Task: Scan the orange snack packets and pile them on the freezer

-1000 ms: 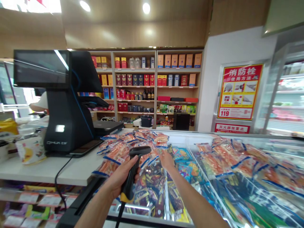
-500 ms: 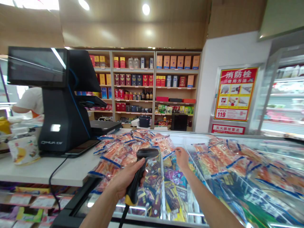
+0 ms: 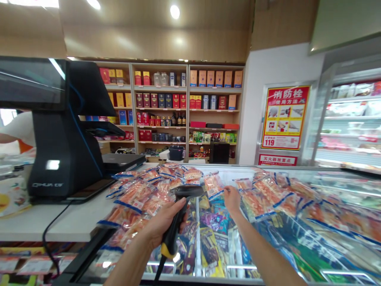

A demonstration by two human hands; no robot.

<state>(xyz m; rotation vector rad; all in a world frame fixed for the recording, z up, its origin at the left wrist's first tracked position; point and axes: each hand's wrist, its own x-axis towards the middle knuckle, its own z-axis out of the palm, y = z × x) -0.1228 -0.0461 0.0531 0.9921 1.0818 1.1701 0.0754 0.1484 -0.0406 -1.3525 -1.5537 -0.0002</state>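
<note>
My left hand (image 3: 163, 224) is wrapped round the handle of a black and yellow corded barcode scanner (image 3: 188, 191), its head turned to the right. My right hand (image 3: 233, 200) pinches the corner of a clear, blue-edged packet of orange-brown food (image 3: 213, 184), held above the freezer's glass top. On the left, a heap of similar packets (image 3: 135, 192) lies beside and behind the scanner. A second group of packets (image 3: 269, 188) lies right of my right hand. What exactly the packets contain is hard to make out.
Under the glass of the chest freezer (image 3: 197, 254) are colourful wrapped goods (image 3: 211, 248). A black checkout terminal (image 3: 64, 155) stands on the white counter (image 3: 74, 222) at left. Behind are shelves of boxes (image 3: 166, 101). At far left, a person's sleeve (image 3: 19, 129) is partly visible.
My right hand has drawn the packet rightward, away from the left heap, and it hangs apart. The scanner stays in my left hand. The view has turned slightly right.
</note>
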